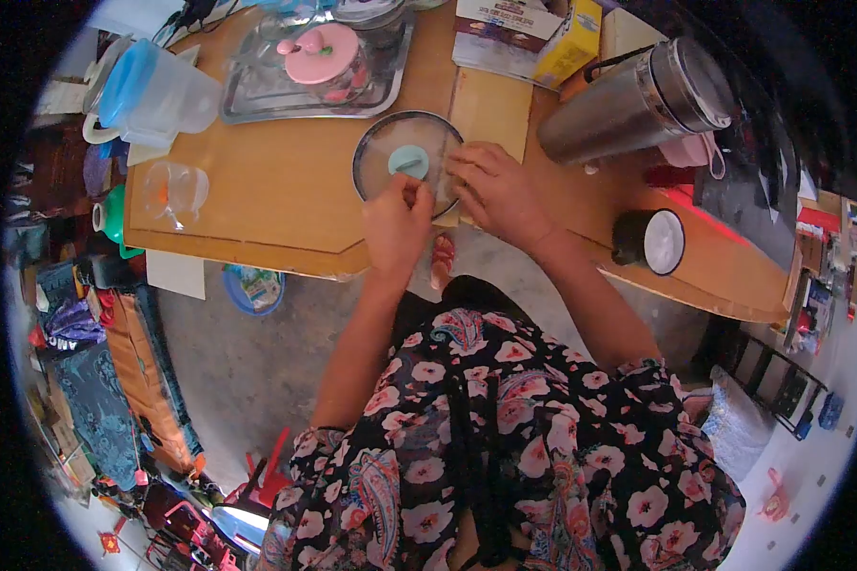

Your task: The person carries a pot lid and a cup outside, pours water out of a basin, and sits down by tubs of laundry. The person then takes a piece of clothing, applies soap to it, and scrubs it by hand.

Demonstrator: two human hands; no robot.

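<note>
A round glass lid (376, 152) with a dark rim and a pale green knob (408, 162) lies near the table's front edge. My left hand (401, 214) is at the lid's lower part, its fingers pinched together just below the knob; what they hold, if anything, is too small to make out. Over the lid's right rim is my right hand (498, 193), fingers apart and slightly bent, with nothing visible in it.
A metal tray (314, 112) holds a pink-lidded jar (322, 57). Cartons (514, 38), a steel flask (628, 100) and a black mug (649, 240) stand to the right. On the left are a plastic jug (167, 95) and a clear cup (176, 190).
</note>
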